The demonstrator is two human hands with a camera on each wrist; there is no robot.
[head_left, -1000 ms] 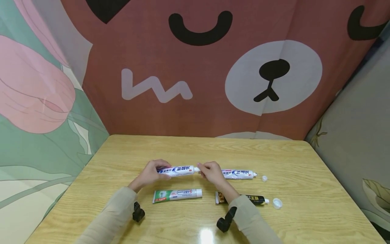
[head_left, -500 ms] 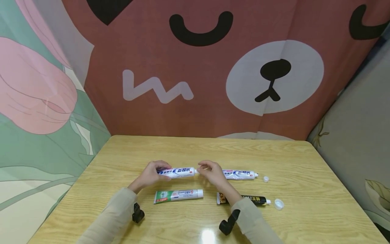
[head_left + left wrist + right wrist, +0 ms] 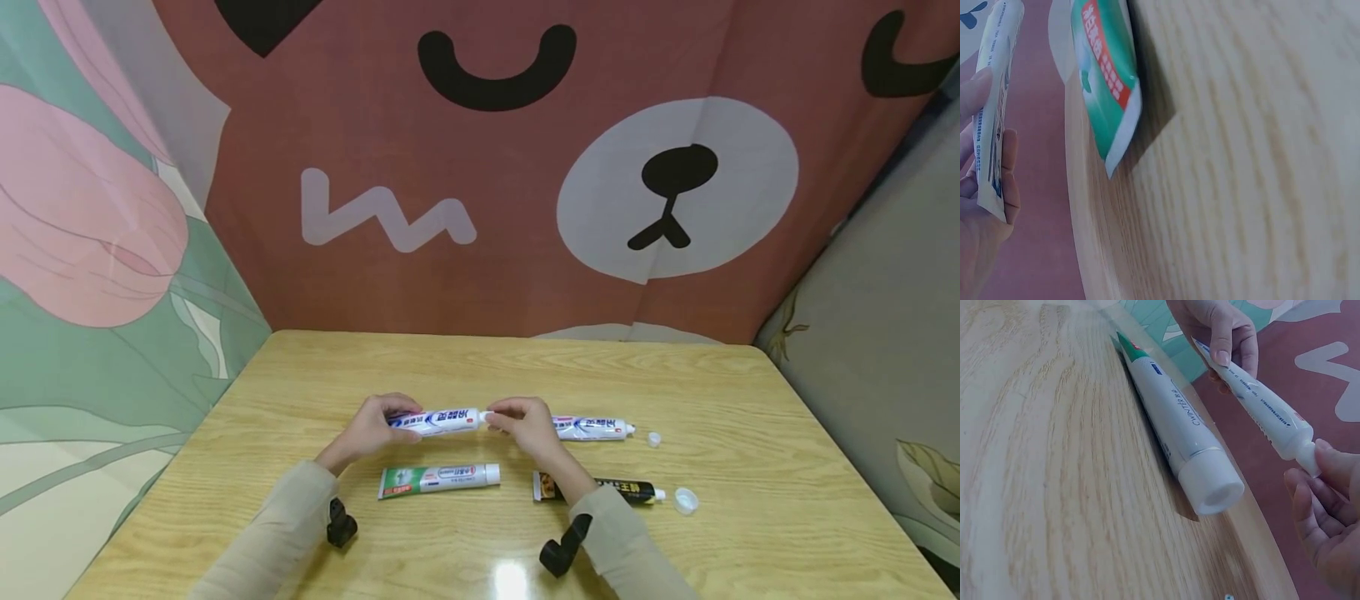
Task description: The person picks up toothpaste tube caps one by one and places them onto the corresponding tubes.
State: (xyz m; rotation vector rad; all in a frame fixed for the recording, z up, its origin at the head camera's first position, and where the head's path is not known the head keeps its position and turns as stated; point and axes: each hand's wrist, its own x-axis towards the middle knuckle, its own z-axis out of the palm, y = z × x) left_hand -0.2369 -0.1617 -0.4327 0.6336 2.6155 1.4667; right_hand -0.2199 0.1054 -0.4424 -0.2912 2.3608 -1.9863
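My left hand (image 3: 377,427) grips a white and blue toothpaste tube (image 3: 442,422) by its flat tail end and holds it above the table. At the tube's other end, my right hand (image 3: 525,425) pinches the small white cap (image 3: 1308,457) between thumb and fingers. In the right wrist view the cap sits at the tube's neck; whether it is still threaded on cannot be told. A green and white toothpaste tube (image 3: 438,480) with its wide cap on lies nearer to me, below the held tube.
Behind my right hand lies a second white and blue tube (image 3: 592,428), uncapped, with a small white cap (image 3: 654,439) beside it. A black tube (image 3: 633,492), partly under my right forearm, lies near a larger white cap (image 3: 686,500). All rest on the wooden table (image 3: 420,542).
The right-hand fingers have shifted on the cap, loosening around it half a second ago and pinching it again now. The left hand and its tube stay nearly in place.
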